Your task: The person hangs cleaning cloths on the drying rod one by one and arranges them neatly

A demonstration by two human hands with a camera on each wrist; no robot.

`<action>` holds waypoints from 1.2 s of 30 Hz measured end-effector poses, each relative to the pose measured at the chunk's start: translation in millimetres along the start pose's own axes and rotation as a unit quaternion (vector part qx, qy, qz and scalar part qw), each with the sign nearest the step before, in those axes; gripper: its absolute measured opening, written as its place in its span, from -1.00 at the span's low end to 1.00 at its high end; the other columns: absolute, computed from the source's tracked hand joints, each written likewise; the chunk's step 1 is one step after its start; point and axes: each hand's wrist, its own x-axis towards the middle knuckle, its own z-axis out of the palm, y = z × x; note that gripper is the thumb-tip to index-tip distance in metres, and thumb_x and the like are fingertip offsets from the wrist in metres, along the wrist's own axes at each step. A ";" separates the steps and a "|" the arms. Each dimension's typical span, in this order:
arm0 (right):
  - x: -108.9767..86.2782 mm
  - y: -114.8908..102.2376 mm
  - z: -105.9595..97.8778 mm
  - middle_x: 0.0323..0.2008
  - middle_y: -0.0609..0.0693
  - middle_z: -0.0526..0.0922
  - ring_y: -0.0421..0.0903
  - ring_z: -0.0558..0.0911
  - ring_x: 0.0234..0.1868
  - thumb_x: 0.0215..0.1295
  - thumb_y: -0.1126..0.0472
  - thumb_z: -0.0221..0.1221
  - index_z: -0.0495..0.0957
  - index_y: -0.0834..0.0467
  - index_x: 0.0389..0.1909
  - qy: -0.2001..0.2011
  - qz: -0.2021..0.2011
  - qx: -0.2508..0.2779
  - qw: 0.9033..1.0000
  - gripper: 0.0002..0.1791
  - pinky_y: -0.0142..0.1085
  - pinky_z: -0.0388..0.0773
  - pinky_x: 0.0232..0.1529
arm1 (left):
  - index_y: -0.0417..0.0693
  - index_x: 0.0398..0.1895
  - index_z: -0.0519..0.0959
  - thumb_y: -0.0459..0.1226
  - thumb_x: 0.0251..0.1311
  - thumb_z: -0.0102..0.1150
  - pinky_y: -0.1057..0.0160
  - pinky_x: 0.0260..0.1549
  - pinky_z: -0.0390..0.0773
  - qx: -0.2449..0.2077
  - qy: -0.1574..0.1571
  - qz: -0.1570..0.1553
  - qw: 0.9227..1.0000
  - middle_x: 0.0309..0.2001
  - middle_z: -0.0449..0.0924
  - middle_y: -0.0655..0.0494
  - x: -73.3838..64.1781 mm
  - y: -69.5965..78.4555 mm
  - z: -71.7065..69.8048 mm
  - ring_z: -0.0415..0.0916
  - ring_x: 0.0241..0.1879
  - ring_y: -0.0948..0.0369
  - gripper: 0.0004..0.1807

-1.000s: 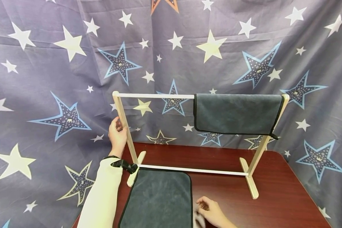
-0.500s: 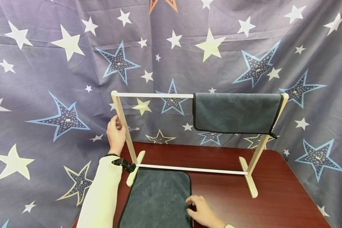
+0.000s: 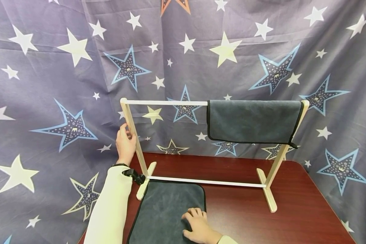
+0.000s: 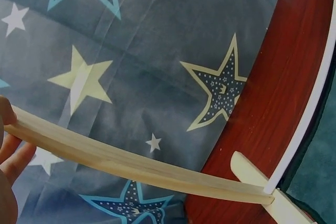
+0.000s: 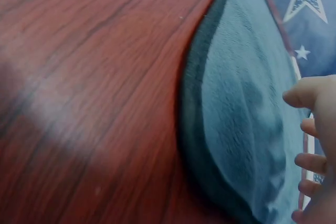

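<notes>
A wooden towel rack (image 3: 139,154) with white rails stands on the table, and my left hand (image 3: 126,144) grips its left post at mid-height. In the left wrist view, thumb and fingers sit around that post (image 4: 121,158). A dark grey-green towel (image 3: 167,203) with black edging lies flat in front of the rack's left foot. Over the towel's right part is my right hand (image 3: 198,225), its fingers spread and loosely bent, holding nothing. The right wrist view shows those fingers above the towel (image 5: 236,93). Another such towel (image 3: 253,122) hangs folded over the top rail's right half.
The reddish-brown table (image 3: 238,210) has a rounded far right corner. Close behind it hangs a grey curtain (image 3: 88,74) printed with stars. A white lower rail (image 3: 207,182) joins the rack's two feet. A black wrist camera (image 3: 134,175) sits close to the left foot.
My right hand has moved left from the table beside the flat towel to above that towel. The left hand has kept its grip on the post.
</notes>
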 end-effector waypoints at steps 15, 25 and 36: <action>47.5 -12.5 27.5 0.50 0.16 0.07 0.27 0.09 0.46 0.12 -0.44 0.21 0.24 -0.16 0.48 -0.116 0.051 0.018 0.992 -0.08 0.46 -0.02 0.27 | -0.19 0.28 0.39 -0.47 0.12 0.16 -0.15 -0.08 0.53 0.008 0.003 -0.005 1.000 -0.12 0.50 -0.30 -0.8 -6.2 -1.8 0.60 -0.14 -0.20 -0.42; 49.9 1.2 28.8 0.58 0.08 -0.09 0.30 -0.14 0.53 -0.04 -0.51 0.27 0.12 -0.34 0.53 -0.161 0.104 0.034 0.981 0.07 0.47 -0.26 0.31 | -0.18 0.29 0.38 -0.46 0.14 0.15 -0.14 -0.06 0.54 0.001 -0.008 -0.012 1.000 -0.10 0.49 -0.29 1.8 -1.6 1.6 0.60 -0.12 -0.20 -0.42; 49.5 1.9 31.7 0.47 0.04 0.13 0.28 0.07 0.46 -0.11 -0.44 0.38 0.31 -0.21 0.46 -0.117 0.102 0.006 0.988 0.04 0.46 -0.06 0.28 | -0.19 0.28 0.37 -0.46 0.14 0.15 -0.13 -0.07 0.56 -0.001 -0.014 -0.011 1.000 -0.09 0.50 -0.31 0.9 -2.3 0.1 0.60 -0.11 -0.20 -0.43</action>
